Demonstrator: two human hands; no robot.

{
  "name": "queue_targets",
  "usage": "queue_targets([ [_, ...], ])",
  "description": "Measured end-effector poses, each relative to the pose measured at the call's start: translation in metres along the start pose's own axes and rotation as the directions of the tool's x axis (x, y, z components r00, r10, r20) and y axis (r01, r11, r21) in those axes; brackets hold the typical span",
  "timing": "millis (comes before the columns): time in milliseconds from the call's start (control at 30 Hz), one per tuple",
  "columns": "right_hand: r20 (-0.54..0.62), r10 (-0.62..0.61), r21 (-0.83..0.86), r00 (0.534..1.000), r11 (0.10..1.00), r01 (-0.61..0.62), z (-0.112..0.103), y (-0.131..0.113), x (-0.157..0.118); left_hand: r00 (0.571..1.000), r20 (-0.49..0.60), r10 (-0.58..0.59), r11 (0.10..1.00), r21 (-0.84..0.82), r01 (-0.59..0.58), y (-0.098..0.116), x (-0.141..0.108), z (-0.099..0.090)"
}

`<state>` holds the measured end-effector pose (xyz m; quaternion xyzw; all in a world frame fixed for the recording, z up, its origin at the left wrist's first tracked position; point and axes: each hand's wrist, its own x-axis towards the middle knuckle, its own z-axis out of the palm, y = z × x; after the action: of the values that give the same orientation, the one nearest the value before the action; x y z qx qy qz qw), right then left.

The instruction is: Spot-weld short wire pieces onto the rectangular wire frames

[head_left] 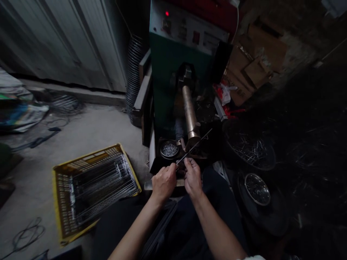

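A thin metal rod (193, 147) slants up and to the right in front of the machine's copper-coloured arm (190, 112). Wrapped round the rod's lower part is my left hand (165, 181), its fingers closed. My right hand (193, 177) is closed in a pinch beside it, just below the rod; what lies between its fingertips is too small and dark to make out. A round dish of small metal pieces (169, 149) sits just beyond my left hand, beside the lower copper tip (183, 145).
A green machine (165, 79) with a red light stands ahead. On the floor at left is a yellow crate (58, 202) holding many metal rods. At right are a dark basin (271, 159) of metal pieces and a smaller bowl (257, 189). Cardboard (241, 68) lies behind.
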<state>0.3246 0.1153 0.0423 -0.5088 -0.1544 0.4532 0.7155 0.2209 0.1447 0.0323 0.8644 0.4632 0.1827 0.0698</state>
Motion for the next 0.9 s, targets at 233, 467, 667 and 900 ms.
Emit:
queue_targets([
  [233,0.012,-0.026,-0.032,1.0,0.999,0.026,0.0,-0.005,0.008,1.0,-0.001,-0.004,1.0,-0.013,0.004,0.001,0.007,0.001],
  [467,0.005,-0.025,0.007,1.0,1.0,0.025,0.0,-0.004,0.015,1.0,-0.001,-0.005,1.0,-0.017,0.005,0.001,0.012,0.0],
  [667,0.004,-0.02,-0.01,1.0,1.0,0.02,0.0,-0.003,0.022,1.0,0.013,-0.018,1.0,-0.021,0.018,0.0,0.017,0.0],
  [900,0.052,-0.033,-0.083,0.998,0.996,0.037,-0.007,-0.004,0.015,0.998,0.062,-0.011,1.0,-0.006,0.011,-0.004,0.018,-0.002],
])
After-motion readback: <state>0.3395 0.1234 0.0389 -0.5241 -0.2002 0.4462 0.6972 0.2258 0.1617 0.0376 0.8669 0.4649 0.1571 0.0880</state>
